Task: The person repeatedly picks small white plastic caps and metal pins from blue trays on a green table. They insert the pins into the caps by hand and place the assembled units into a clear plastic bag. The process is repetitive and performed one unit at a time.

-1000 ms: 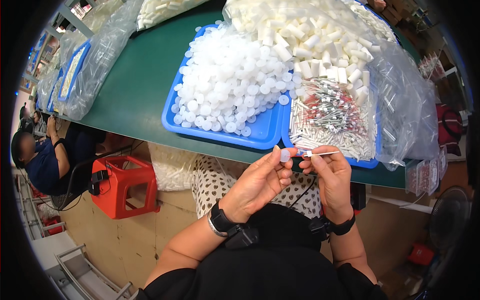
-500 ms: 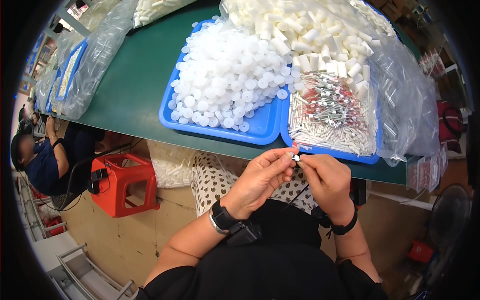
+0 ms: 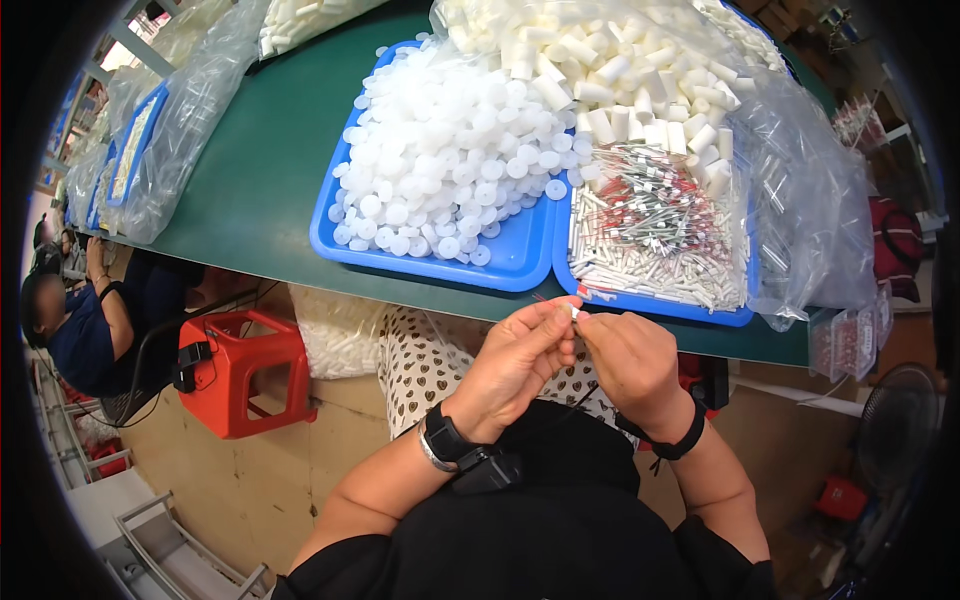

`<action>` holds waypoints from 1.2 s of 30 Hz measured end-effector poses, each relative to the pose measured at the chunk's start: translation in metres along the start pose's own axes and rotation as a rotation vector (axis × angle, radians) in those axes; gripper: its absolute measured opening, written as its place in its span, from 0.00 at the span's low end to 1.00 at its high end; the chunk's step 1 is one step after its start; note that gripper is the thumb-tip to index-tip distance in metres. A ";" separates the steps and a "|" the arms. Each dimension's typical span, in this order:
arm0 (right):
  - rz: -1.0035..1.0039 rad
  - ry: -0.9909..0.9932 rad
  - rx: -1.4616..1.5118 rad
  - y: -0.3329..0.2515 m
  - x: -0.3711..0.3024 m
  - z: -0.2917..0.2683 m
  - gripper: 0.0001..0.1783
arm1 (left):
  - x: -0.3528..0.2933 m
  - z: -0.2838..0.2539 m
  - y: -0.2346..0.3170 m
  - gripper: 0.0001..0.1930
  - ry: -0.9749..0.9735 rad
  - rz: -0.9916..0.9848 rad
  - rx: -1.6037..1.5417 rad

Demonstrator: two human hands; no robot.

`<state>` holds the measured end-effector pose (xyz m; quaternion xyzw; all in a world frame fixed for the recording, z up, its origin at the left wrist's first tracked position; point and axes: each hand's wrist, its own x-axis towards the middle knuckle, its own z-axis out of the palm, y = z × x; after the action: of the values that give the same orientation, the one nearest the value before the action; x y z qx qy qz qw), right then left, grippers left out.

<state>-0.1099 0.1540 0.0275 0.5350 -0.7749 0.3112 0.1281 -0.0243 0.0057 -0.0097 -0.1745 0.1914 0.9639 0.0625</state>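
Just beyond the table's near edge, my left hand [image 3: 515, 365] and my right hand [image 3: 635, 362] meet fingertip to fingertip. Both pinch a small white piece [image 3: 574, 313], mostly covered by the fingers, so its exact kind is hidden. A thin red wire [image 3: 540, 297] pokes out past my left fingertips. Right behind the hands is a blue tray [image 3: 660, 312] of short white tubes [image 3: 640, 285]. Red and grey wires with small white ends [image 3: 660, 205] lie heaped on those tubes. Left of it, another blue tray [image 3: 520, 258] holds translucent white discs [image 3: 440, 150].
Thick white foam-like cylinders [image 3: 610, 65] spill from a clear plastic bag [image 3: 810, 200] at the back right of the green table [image 3: 250, 150]. A red stool [image 3: 250, 370] stands to the left, near a seated person [image 3: 95, 320]. A fan [image 3: 898, 425] is at far right.
Both hands have shifted slightly left, and my right hand has turned over the white piece, covering more of it. The red wire now shows beyond my left fingertips. The view has moved a little.
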 end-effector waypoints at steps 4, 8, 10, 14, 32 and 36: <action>0.094 -0.053 0.091 0.014 0.019 -0.027 0.06 | -0.007 0.001 0.012 0.17 0.059 0.087 0.083; 0.050 -0.169 -0.355 0.034 0.031 -0.036 0.03 | -0.008 0.004 0.012 0.19 0.077 0.111 0.135; -0.011 -0.287 -0.461 0.040 0.033 -0.032 0.02 | -0.009 0.007 0.011 0.19 0.090 0.118 0.151; -0.047 -0.380 -0.515 0.045 0.038 -0.027 0.02 | -0.010 0.012 0.014 0.20 0.097 0.125 0.169; 0.238 -0.118 0.263 0.019 0.022 -0.038 0.08 | -0.010 0.022 0.026 0.22 0.071 0.241 0.120; 0.226 -0.106 0.243 0.019 0.022 -0.038 0.08 | -0.009 0.020 0.025 0.22 0.084 0.249 0.097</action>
<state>-0.1413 0.1657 0.0621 0.4716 -0.7925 0.3865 -0.0146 -0.0274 -0.0102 0.0199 -0.1862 0.2601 0.9457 -0.0574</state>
